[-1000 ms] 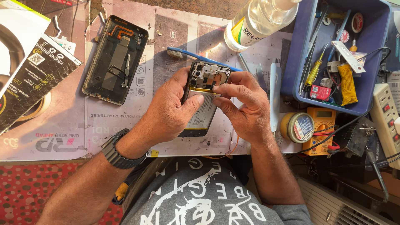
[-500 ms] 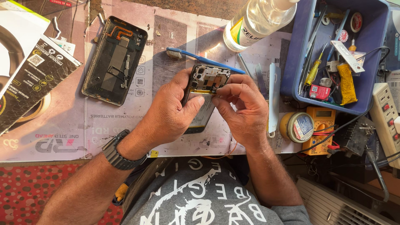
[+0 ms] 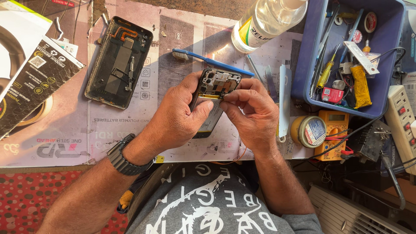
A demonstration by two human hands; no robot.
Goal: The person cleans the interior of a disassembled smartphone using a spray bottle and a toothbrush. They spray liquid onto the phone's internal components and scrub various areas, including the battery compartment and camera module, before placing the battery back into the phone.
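The table (image 3: 268, 8) is lying under a pale printed work mat (image 3: 173, 39), and a grey patterned shirt is filling the bottom of the view. To the right, a blue tool bin (image 3: 392, 26) is sitting crowded with screwdrivers and tape. A detached phone back cover (image 3: 118, 63) is resting flat on the mat, well apart from the hands, and a clear bottle (image 3: 264, 21) is standing beyond a blue toothbrush (image 3: 212, 63).

Above the mat, the opened phone (image 3: 216, 86) is being held up near the middle. The left hand (image 3: 175, 119) is wrapping around its left edge and back, fingers clamped on it. The right hand (image 3: 253, 112) is pinching at the top right corner, fingertips pressed together on the frame.

The phone looks light and stiff, but its exposed board and thin cables seem fragile; the rigid side edges look like the safest hold.
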